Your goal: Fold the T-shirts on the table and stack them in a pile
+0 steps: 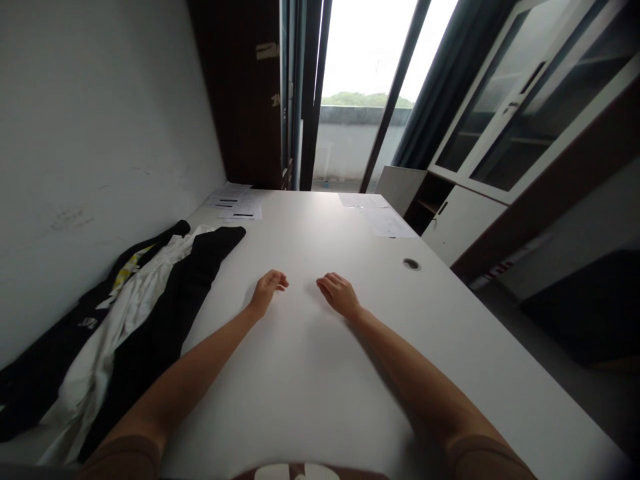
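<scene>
Our left grip (266, 292) and right grip (340, 294), both loosely curled and seemingly empty, sit over the worktop (310, 380). The clothes (145, 307) lie to our left, stretched lengthwise along the wall (100, 120), nearer our left grip than the right.

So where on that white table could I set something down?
The tabletop is bare between left hand and right hand, and between right arm and round grommet. Clothes crowd the left side; papers lie toward both far corners.
</scene>
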### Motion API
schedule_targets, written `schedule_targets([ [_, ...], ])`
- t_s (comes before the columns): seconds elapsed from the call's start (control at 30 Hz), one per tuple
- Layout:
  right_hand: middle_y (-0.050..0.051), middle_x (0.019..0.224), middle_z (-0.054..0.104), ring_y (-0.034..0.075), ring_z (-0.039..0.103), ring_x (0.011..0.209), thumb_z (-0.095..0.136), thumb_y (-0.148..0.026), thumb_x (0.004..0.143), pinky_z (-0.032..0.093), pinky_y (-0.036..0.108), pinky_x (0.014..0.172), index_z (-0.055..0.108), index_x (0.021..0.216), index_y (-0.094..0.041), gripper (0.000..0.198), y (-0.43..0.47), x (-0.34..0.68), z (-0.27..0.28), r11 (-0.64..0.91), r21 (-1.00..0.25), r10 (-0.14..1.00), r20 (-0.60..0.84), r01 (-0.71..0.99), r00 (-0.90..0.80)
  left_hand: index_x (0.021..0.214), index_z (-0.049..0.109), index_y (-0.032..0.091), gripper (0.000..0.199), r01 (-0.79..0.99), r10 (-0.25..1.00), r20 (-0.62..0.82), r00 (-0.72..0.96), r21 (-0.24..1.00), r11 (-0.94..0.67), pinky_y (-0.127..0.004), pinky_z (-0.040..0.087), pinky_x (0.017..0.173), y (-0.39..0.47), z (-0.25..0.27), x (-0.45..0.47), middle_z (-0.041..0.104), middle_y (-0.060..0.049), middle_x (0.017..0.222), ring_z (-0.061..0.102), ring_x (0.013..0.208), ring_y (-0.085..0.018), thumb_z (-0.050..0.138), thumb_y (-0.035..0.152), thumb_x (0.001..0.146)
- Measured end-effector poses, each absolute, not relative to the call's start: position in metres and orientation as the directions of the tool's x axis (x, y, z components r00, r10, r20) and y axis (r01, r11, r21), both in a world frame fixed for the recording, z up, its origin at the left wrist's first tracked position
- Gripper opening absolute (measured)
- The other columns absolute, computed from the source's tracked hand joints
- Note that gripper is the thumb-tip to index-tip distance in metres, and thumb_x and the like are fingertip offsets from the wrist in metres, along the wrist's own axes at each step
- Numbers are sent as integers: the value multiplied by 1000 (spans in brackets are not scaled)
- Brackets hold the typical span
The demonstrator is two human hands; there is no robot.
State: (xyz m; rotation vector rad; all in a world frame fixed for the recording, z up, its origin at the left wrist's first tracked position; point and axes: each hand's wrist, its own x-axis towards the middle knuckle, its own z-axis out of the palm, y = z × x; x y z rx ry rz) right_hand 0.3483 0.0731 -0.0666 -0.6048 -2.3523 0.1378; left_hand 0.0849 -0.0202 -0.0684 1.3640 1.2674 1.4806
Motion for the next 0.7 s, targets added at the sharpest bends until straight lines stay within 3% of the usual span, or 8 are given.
schedule_targets([
  [0.03,8,95,66,22,62,92,47,-32,106,50,35,83,68,103,-26,22,73,348,-67,875,-314,483,619,369,-619,105,68,19,56,-119,980,155,-126,978,-170,-41,51,87,-19,-68,84,72,-12,100,68,96,-26,41,67,99],
  [0.1,8,101,65,21,63,90,49,-34,105,54,36,80,68,105,-27,20,74,348,-68,834,-453,550,629,315,-550,120,67,18,69,-484,1000,30,-4,875,-29,-48,50,97,-17,-65,79,70,-16,122,65,115,-31,37,76,95],
  [0.2,7,105,65,19,64,84,58,-43,99,57,34,72,67,99,-25,20,75,345,-70,707,-682,676,574,187,-463,137,60,20,82,-657,996,18,88,752,44,-54,43,108,-19,-58,72,59,-17,144,54,135,-35,29,82,93],
  [0.33,8,102,70,22,68,93,66,-54,91,59,41,82,67,95,-23,31,72,340,-67,325,-943,783,310,-70,-539,154,43,26,94,-609,990,58,128,793,32,-58,42,109,-23,-50,70,47,-14,157,45,143,-34,12,88,90],
  [0.43,12,119,71,28,68,111,48,-64,98,56,48,91,67,107,-24,45,66,337,-59,51,-985,728,151,-168,-668,161,28,29,100,-428,990,56,129,904,5,-57,45,105,-25,-46,73,38,-14,163,46,143,-33,-1,89,87],
  [0.57,12,146,59,28,58,132,8,-69,103,52,52,97,51,146,-32,71,64,342,-47,14,-988,694,119,-153,-710,164,21,27,101,-353,993,63,101,935,-23,-57,45,104,-25,-45,75,35,-15,164,47,143,-34,-6,87,87],
  [0.7,10,157,48,28,53,137,2,-68,102,50,54,97,24,162,-37,71,66,348,-40,71,-993,664,120,-98,-738,161,30,27,96,-476,991,75,113,879,-12,-60,43,106,-25,-46,75,39,-14,162,45,143,-35,3,86,90],
])
